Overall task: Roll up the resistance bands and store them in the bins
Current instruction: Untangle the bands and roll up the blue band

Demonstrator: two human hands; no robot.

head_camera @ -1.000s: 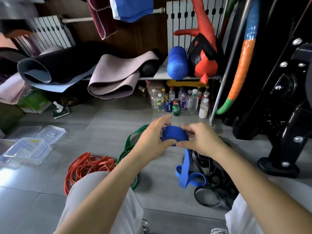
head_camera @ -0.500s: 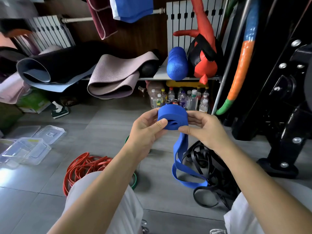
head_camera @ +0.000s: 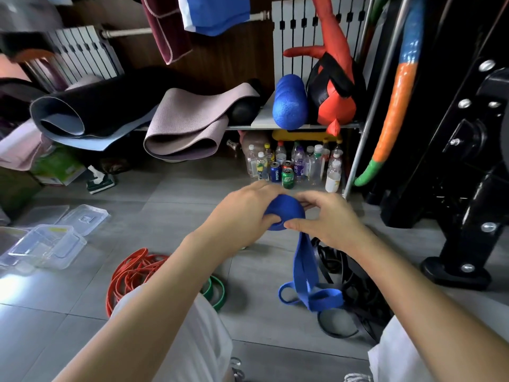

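Grey tiled floor (head_camera: pixel 170 216) runs back to a low shelf (head_camera: pixel 303 126) carrying rolled yoga mats (head_camera: pixel 187 125) and a blue foam roller (head_camera: pixel 289 103), with bottles and cans (head_camera: pixel 297 166) crowded beneath it. Above the middle of the floor, both hands hold a blue resistance band (head_camera: pixel 285 213), most of it wound into a tight roll. The left hand (head_camera: pixel 242 213) curls round the roll's left side, thumb pressed to its face. The right hand (head_camera: pixel 327 224) pinches its right side between thumb and fingers. The band's loose end (head_camera: pixel 304 271) hangs from the roll to the floor, its loops lying against a pile of black bands (head_camera: pixel 349 279). Orange bands (head_camera: pixel 132 274) and a green band (head_camera: pixel 216 289) lie beside the person's left knee. Clear plastic bins (head_camera: pixel 46 246) sit open at the floor's left edge, well apart from the roll.
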